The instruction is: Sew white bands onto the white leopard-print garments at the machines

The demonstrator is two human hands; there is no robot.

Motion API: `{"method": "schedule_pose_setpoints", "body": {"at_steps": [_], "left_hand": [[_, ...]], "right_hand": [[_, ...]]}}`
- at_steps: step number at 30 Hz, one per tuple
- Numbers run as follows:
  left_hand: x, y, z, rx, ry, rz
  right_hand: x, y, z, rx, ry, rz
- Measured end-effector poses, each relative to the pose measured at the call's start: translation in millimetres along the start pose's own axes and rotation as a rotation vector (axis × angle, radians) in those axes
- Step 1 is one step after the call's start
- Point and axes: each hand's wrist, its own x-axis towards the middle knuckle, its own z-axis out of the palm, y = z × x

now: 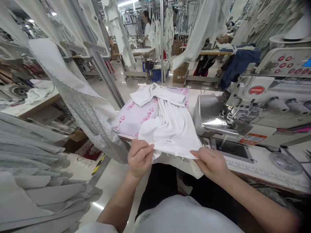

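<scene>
Left hand (140, 158) closed in pinch on near hem of white garment (171, 129); right hand (211, 163) nearly shut on same hem, well apart from left. Garment lies partly on pink-printed white plastic bag (137, 118), on worktable (194, 100), collar at far end. Overlock sewing machine (245, 97) just right of garment. Grey garments (31, 168) hang left of left hand

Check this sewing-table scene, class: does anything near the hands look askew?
The white garment looks askew: it lies rumpled across the pink-printed plastic bag, its collar flopped sideways, its hem pinched up by the left hand and right hand.
</scene>
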Motion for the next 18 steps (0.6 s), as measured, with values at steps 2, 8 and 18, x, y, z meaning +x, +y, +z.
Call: {"method": "schedule_pose_setpoints", "body": {"at_steps": [2, 8, 18], "left_hand": [[3.1, 6.9, 0.5, -0.005, 0.018, -0.074], [-14.2, 26.7, 25.4, -0.122, 0.045, -0.550], [9.1, 3.2, -8.4, -0.523, -0.527, -0.634]], "right_hand": [[1.5, -4.3, 3.2, -0.024, 0.049, -0.067], [11.3, -13.7, 5.2, -0.005, 0.016, -0.064], [29.4, -19.3, -5.7, 0.285, -0.254, 0.177]]}}
